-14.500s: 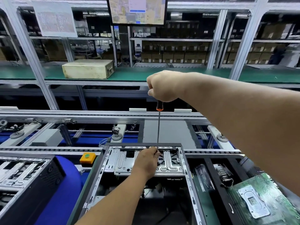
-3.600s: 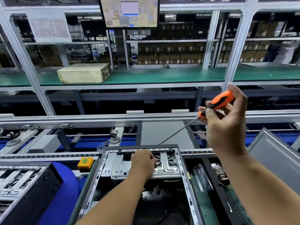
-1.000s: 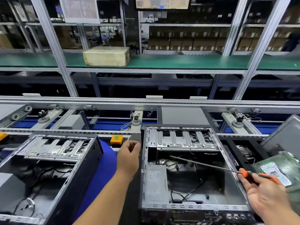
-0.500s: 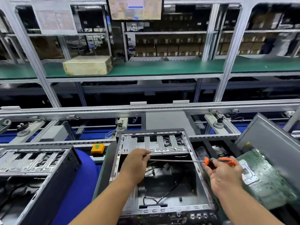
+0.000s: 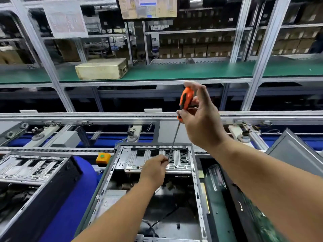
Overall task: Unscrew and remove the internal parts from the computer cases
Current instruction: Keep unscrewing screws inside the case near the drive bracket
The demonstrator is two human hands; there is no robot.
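An open computer case (image 5: pixel 195 173) lies in front of me, its silver drive cage (image 5: pixel 132 161) at the far end. My right hand (image 5: pixel 202 123) holds the orange handle of a long screwdriver (image 5: pixel 186 98) high above the case, the shaft slanting down toward the cage. My left hand (image 5: pixel 154 167) rests over the cage and pinches the shaft near its tip, which is hidden by the fingers. Loose black cables lie on the case floor.
A second open case (image 5: pixel 35 172) sits at the left on a blue surface. An orange button box (image 5: pixel 103 158) stands between the cases. A green circuit board (image 5: pixel 262 222) and a grey panel (image 5: pixel 293 152) lie at the right. A beige box (image 5: pixel 103 69) sits on the green shelf.
My right hand has lifted the screwdriver from lying across the case to nearly upright. My left hand has moved onto the drive cage and taken hold of the shaft.
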